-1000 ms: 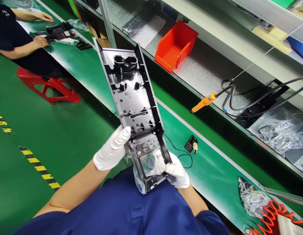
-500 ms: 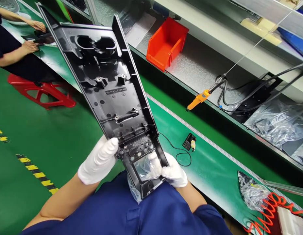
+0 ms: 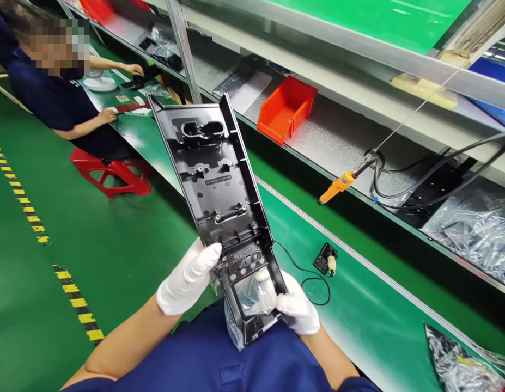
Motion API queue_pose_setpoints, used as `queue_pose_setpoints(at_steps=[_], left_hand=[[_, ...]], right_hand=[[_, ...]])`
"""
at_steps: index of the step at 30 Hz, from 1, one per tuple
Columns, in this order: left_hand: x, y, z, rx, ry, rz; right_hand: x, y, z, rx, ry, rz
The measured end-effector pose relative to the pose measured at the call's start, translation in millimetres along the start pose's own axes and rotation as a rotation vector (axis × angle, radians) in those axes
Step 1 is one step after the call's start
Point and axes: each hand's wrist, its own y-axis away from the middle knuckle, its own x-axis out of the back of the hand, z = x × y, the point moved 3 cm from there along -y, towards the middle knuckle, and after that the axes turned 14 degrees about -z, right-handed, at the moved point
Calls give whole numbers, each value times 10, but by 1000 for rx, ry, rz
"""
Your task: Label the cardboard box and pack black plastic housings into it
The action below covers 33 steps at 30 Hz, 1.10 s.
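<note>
A person is holding a black plastic housing (image 3: 213,190) close in front of the body beside the green bench (image 3: 366,313), the left hand (image 3: 189,279) gripping one side rim with its thumb over the edge and the right hand (image 3: 299,306) pinching the opposite edge near the lower end. Its inner side is showing bare ribs and screw posts (image 3: 201,169), so fitting-out inside appears not begun, while clear film (image 3: 235,329) is clinging to the lower end, apparently left to remove. An orange driver (image 3: 337,187) is hanging unheld, and a small black part (image 3: 322,258) is lying apart on the bench.
</note>
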Motion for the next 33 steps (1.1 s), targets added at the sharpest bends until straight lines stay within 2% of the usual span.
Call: queue_pose_setpoints(at_steps=[5,11,16,22,33], left_hand=[[-31,-37,-39,-32,106,-82],[-19,-47,-64,-83,141,-48],[-66,-58,-60,-80,138,-114],[-96,-41,-11,-93,134,-77],[-33,3,-113,-84,117,-76]], right_hand=[[28,-3,14,20,9,-39],[52,-10,-13,-14,61,-15],[52,-16,-20,8,85,-51],[66,-28,-26,9,86,-69],[76,9,-25,-64,97,33]])
